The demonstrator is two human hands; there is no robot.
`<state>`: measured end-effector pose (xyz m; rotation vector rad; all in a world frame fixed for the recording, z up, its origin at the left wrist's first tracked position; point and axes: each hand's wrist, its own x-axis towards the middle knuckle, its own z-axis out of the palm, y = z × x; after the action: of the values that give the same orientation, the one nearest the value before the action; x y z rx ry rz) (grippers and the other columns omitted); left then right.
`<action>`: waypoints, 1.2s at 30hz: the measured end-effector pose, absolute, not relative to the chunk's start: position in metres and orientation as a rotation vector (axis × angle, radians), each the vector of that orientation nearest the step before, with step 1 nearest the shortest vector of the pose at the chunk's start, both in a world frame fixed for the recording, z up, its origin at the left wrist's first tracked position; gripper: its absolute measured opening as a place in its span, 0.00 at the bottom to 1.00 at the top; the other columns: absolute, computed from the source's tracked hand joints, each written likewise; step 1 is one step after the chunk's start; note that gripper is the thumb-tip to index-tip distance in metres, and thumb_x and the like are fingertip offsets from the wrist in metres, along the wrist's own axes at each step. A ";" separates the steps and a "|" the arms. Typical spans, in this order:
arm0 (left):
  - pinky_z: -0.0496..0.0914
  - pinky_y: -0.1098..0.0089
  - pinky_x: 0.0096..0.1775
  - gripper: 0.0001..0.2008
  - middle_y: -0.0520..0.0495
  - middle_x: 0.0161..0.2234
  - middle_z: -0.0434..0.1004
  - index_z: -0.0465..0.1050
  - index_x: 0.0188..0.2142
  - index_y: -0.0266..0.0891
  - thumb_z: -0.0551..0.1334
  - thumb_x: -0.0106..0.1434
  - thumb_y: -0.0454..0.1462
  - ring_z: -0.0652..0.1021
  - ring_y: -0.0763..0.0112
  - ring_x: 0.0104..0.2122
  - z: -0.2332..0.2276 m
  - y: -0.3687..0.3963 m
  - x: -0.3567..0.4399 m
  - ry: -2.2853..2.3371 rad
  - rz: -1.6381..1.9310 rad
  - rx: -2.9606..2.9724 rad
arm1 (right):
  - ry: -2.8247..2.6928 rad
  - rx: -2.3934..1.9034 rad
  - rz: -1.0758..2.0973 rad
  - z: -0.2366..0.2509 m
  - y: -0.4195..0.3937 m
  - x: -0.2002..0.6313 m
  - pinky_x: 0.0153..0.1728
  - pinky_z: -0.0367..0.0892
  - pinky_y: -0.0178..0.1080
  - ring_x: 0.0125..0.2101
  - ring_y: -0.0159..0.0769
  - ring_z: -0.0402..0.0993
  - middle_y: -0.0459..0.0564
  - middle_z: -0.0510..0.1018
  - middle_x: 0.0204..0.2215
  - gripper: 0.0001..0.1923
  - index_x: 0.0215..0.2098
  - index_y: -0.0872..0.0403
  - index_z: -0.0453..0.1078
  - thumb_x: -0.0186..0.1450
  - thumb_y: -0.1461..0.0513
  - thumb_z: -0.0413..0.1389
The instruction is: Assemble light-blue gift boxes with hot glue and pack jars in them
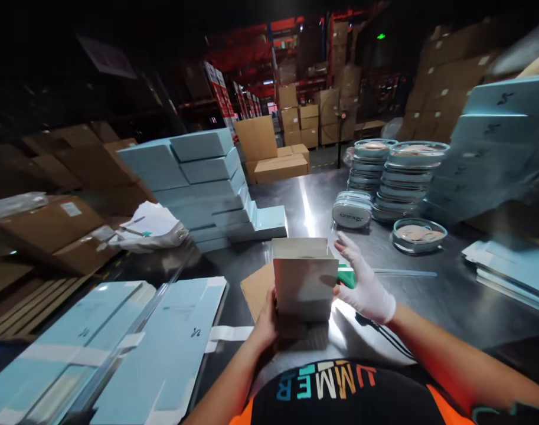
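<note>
Lighting: dim, reddish at back | tall racking [245,50] | stacked cartons [290,118] | shiny metal table [322,184] | glowing green sign [381,36]

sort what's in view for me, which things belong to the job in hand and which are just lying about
Likely in the job:
- pale box, between left hand and gloved right hand
- flat blue cartons
- stacked blue boxes
- stacked oval cases

Probably lying about:
- papers
- brown boxes

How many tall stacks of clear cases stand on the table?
2. The left stack and the right stack stand side by side, beyond the gloved right hand. Others could be hidden behind them.
</note>
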<state>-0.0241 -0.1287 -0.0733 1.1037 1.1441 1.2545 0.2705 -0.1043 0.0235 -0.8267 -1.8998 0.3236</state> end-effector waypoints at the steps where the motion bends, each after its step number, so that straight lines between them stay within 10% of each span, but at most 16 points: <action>1: 0.77 0.47 0.65 0.55 0.36 0.64 0.82 0.74 0.68 0.47 0.87 0.40 0.45 0.78 0.35 0.67 -0.076 -0.128 -0.028 1.189 1.274 1.142 | -1.882 -0.845 0.347 0.010 -0.107 0.265 0.76 0.64 0.66 0.79 0.59 0.62 0.66 0.62 0.80 0.44 0.82 0.44 0.60 0.74 0.45 0.67; 9: 0.74 0.44 0.65 0.34 0.37 0.44 0.84 0.85 0.40 0.43 0.79 0.49 0.67 0.81 0.36 0.58 -0.048 -0.118 -0.047 1.157 1.495 1.714 | -1.671 -0.799 0.691 -0.012 -0.111 0.205 0.67 0.77 0.61 0.64 0.59 0.82 0.55 0.81 0.67 0.30 0.67 0.42 0.76 0.71 0.43 0.65; 14: 0.80 0.54 0.55 0.44 0.36 0.56 0.81 0.80 0.57 0.44 0.73 0.55 0.72 0.83 0.47 0.55 -0.057 -0.115 -0.035 1.085 1.859 1.732 | -1.332 -1.043 0.635 -0.003 -0.105 0.179 0.66 0.77 0.57 0.60 0.53 0.83 0.59 0.85 0.57 0.22 0.60 0.51 0.73 0.69 0.55 0.59; 20: 0.72 0.43 0.68 0.31 0.42 0.43 0.85 0.85 0.48 0.45 0.75 0.61 0.65 0.82 0.47 0.57 -0.080 -0.111 -0.052 1.197 1.757 2.049 | -1.576 -1.322 0.547 0.009 -0.099 0.225 0.63 0.76 0.50 0.58 0.47 0.82 0.60 0.81 0.61 0.22 0.63 0.51 0.71 0.72 0.58 0.56; 27: 0.75 0.49 0.63 0.38 0.42 0.42 0.87 0.84 0.47 0.44 0.64 0.64 0.74 0.83 0.50 0.54 -0.069 -0.101 -0.043 1.344 1.844 2.009 | -1.708 -1.900 0.707 -0.008 -0.099 0.292 0.46 0.77 0.48 0.42 0.56 0.86 0.58 0.86 0.35 0.25 0.48 0.57 0.81 0.51 0.65 0.73; 36: 0.74 0.48 0.64 0.38 0.43 0.40 0.86 0.83 0.47 0.43 0.64 0.64 0.73 0.84 0.55 0.45 -0.065 -0.102 -0.034 1.262 1.787 2.092 | -1.222 -1.462 0.491 0.012 -0.118 0.301 0.42 0.81 0.47 0.39 0.47 0.84 0.54 0.87 0.42 0.31 0.56 0.51 0.76 0.56 0.50 0.69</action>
<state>-0.0336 -0.1021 -0.0645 2.0922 1.2623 1.7869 0.3011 -0.1177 0.0125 -1.4624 -1.2223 0.4912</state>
